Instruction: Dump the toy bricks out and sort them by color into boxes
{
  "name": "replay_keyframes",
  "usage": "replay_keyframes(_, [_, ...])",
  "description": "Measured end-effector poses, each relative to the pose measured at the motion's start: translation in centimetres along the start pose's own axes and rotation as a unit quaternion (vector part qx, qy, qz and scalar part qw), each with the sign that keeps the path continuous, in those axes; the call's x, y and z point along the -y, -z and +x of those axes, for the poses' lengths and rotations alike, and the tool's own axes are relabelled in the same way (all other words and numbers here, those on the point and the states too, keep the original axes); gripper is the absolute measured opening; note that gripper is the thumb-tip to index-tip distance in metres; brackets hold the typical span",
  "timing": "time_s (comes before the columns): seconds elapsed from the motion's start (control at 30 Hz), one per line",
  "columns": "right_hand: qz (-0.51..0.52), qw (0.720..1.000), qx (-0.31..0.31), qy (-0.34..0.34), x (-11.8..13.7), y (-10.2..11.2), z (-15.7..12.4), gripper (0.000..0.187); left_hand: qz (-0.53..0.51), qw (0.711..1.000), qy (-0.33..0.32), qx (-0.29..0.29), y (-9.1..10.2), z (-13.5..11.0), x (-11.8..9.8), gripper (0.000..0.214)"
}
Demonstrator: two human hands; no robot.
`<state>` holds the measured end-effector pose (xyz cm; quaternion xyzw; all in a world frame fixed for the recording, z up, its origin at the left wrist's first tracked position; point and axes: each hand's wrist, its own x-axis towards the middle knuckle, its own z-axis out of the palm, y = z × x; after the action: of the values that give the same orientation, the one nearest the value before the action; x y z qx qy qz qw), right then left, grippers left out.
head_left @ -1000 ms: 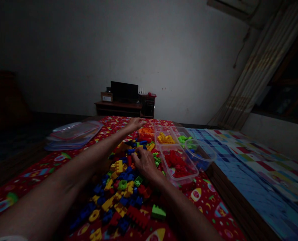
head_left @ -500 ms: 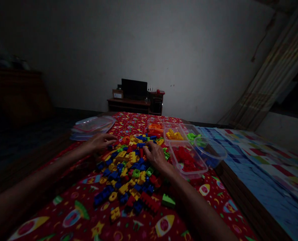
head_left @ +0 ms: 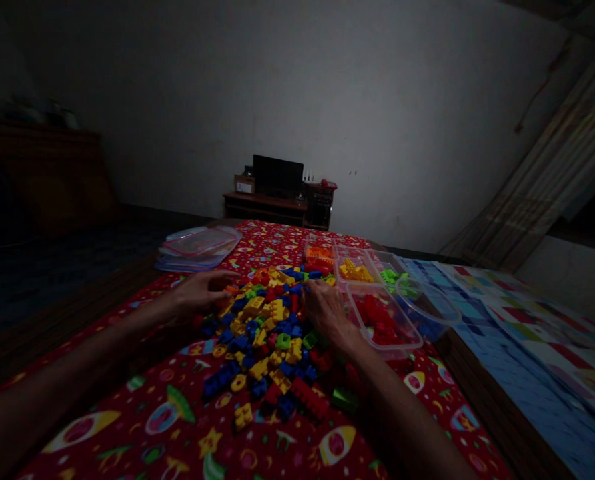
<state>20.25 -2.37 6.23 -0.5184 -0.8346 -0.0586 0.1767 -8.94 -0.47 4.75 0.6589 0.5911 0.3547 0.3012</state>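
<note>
A heap of mixed toy building bricks (head_left: 257, 327) in yellow, blue, red, green and orange lies on the red patterned tablecloth (head_left: 177, 360). At the heap's left edge is my left hand (head_left: 202, 291), its thumb and fingers apart. An orange brick (head_left: 231, 291) shows by its thumb tip; I see no firm grip on it. My right hand (head_left: 323, 308) reaches into the heap's right side with fingers curled down; whatever they hold is hidden. Just right of it, a clear plastic container (head_left: 395, 346) has red bricks (head_left: 376, 317) inside.
Behind it, more clear containers hold orange bricks (head_left: 319, 254), yellow bricks (head_left: 355, 271) and green bricks (head_left: 395, 279). A round clear tub (head_left: 455, 316) stands at the right edge. Stacked lids (head_left: 197, 245) lie at back left. A bed (head_left: 507, 360) adjoins the table on the right.
The whole view has shifted slightly, so things appear further right. My left thumb and fingers have spread wider beside the orange brick. My right hand stays at the heap, fingers still curled.
</note>
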Motion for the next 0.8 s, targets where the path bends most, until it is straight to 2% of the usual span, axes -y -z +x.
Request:
replay_keyframes(0.1, [-0.012,1.0,0.019,0.006,0.2,0.1,0.2,0.026,-0.124,0.992,0.038,0.009,0.2,-0.5,-1.0,0.079])
replay_keyframes(0.23, [-0.025,0.999,0.035,0.0,0.5,-0.4,0.4,0.027,-0.247,0.965,0.083,0.035,0.0,-0.9,-1.6,0.077])
replay_keyframes(0.3, [-0.026,0.999,0.038,0.004,0.5,-0.9,0.5,0.027,-0.258,0.961,0.089,0.041,-0.4,-0.6,-2.0,0.074])
replay_keyframes(0.43, [-0.017,0.999,0.031,0.013,0.2,-1.8,0.6,0.024,-0.216,0.974,0.065,0.035,-1.8,1.2,-3.6,0.057])
replay_keyframes(0.57, [-0.011,1.0,0.026,0.009,0.2,-2.0,0.7,0.024,-0.185,0.981,0.026,0.045,-4.1,5.2,-5.6,0.048])
replay_keyframes(0.73, [-0.007,1.0,0.023,0.01,0.3,-2.3,0.8,0.024,-0.126,0.989,-0.067,0.027,-8.0,12.6,-8.8,0.031])
replay_keyframes(0.8, [-0.004,1.0,0.023,0.015,0.3,-2.3,0.8,0.023,-0.12,0.987,-0.099,0.025,-9.6,15.4,-10.1,0.034])
